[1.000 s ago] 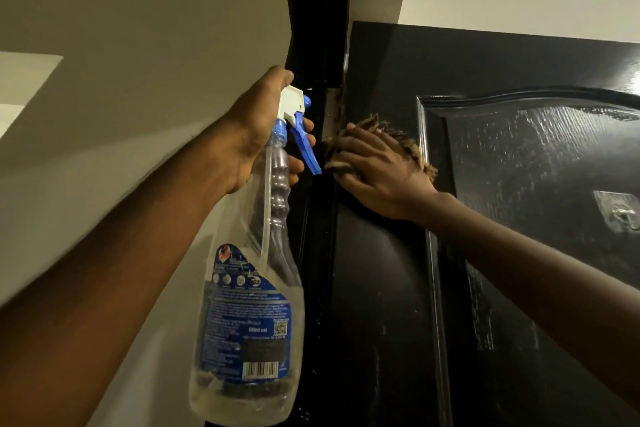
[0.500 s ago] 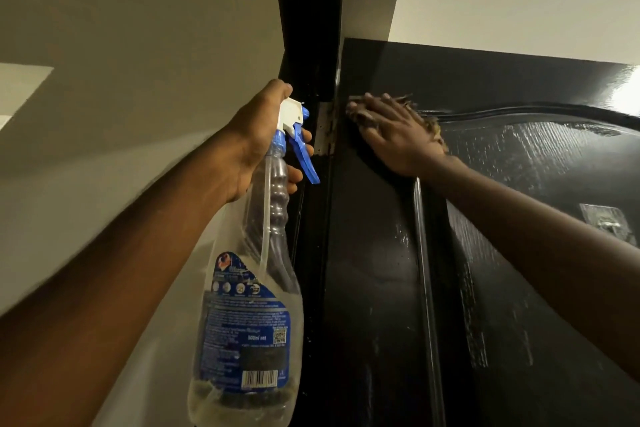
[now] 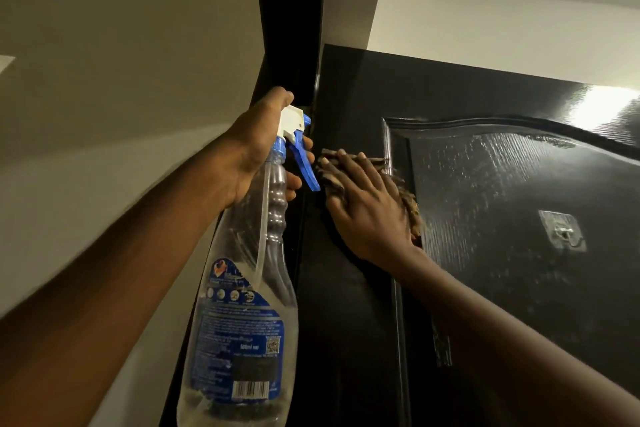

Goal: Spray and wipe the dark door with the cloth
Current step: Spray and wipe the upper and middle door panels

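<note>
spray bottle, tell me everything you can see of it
The spray bottle is clear plastic with a ribbed neck, a white head, a blue trigger and collar, and a blue label bearing a barcode. A thin tube runs down inside. It hangs tilted, the left hand gripping its neck, nozzle towards the door.

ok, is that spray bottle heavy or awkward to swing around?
Probably light: the bottle looks nearly empty, with liquid only near its base. Likely to swing a bit, since the left hand grips only the neck. The thin clear plastic would probably dent if squeezed.
</note>
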